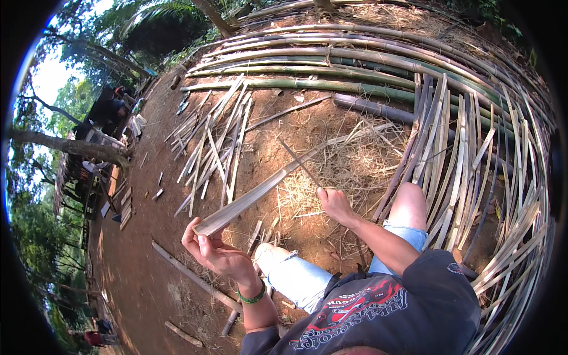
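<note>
A long split bamboo strip [251,198] slants away from me toward the far right, its pale face up. My left hand [216,251], with a green bracelet at the wrist, grips its near end between thumb and fingers. My right hand [336,205] is closed round the handle of a knife [306,170]; the handle itself is mostly hidden by the fingers. The thin dark blade crosses the strip around its middle, pointing up and to the left. Whether the edge touches the bamboo I cannot tell.
Bamboo shavings [299,192] lie heaped beyond my right hand. Many split strips [467,165] fan out at the right, and more strips [222,142] lie scattered far left. Whole bamboo poles [284,84] stretch across the back. A pole [195,277] rests on the dirt beside my left arm.
</note>
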Motion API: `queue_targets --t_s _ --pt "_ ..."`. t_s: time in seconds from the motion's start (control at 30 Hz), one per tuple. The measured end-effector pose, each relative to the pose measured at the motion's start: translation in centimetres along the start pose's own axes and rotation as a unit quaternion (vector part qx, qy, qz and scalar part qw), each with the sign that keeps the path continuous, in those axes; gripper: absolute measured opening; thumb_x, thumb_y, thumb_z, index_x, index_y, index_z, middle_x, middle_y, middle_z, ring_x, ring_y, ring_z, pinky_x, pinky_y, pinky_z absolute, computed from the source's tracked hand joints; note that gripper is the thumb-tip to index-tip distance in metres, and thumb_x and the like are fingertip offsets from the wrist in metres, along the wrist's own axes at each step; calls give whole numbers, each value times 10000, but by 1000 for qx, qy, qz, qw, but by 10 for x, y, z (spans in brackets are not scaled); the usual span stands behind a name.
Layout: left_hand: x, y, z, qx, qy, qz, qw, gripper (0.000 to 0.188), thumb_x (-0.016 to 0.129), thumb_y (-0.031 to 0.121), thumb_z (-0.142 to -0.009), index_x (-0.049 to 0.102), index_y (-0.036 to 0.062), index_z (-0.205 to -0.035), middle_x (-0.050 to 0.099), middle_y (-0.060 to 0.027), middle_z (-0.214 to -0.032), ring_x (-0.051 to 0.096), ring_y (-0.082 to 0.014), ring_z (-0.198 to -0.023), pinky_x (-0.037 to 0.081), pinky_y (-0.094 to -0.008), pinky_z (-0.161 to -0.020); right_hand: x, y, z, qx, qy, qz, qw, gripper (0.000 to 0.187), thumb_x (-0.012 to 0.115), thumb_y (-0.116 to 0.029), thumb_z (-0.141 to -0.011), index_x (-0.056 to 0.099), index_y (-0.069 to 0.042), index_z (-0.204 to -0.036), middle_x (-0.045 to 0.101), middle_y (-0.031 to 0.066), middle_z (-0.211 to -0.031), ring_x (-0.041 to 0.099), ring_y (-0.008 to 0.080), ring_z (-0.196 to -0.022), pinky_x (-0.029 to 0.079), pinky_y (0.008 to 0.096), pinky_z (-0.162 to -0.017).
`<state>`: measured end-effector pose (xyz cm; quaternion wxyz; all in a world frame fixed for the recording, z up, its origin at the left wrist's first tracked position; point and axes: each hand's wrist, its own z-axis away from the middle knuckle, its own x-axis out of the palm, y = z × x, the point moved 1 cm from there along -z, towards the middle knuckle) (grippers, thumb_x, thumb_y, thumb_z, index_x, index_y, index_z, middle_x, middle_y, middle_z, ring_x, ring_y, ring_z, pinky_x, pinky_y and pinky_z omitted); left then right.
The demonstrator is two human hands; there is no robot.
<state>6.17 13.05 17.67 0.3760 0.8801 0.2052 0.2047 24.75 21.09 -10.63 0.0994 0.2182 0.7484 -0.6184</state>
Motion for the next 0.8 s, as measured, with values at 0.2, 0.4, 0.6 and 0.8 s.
queue_targets --t_s 0.2,0.4,0.6,0.8 --pt "24 -25 -11 54 41 215 974 280 391 375 -948 422 97 -953 490 -93 -774 576 -178 -765 512 -300 -729 -17 -70 22 -14 -118 -29 992 429 523 -366 -987 573 9 -786 531 105 -470 543 225 -389 431 386 -404" --pt "0 34 -11 43 65 311 947 348 462 421 -929 360 121 -787 303 0 -656 269 -101 -499 206 -233 -472 -17 -84 52 -125 -85 -40 988 335 623 -316 -922 584 7 -840 589 149 -546 618 324 -477 464 424 -445" --pt "-3 28 -13 33 101 251 962 375 472 436 -921 316 135 -760 278 10 -627 239 -89 -496 181 -240 -467 29 29 47 91 -59 21 994 339 606 -286 -903 583 1 -724 580 182 -544 630 365 -518 500 464 -525" --pt "-9 26 -11 40 69 284 955 351 515 414 -877 363 118 -766 304 -8 -647 251 -102 -507 196 -265 -471 10 -50 38 9 -142 -13 990 314 606 -304 -904 628 -1 -825 606 236 -578 671 341 -552 515 470 -545"
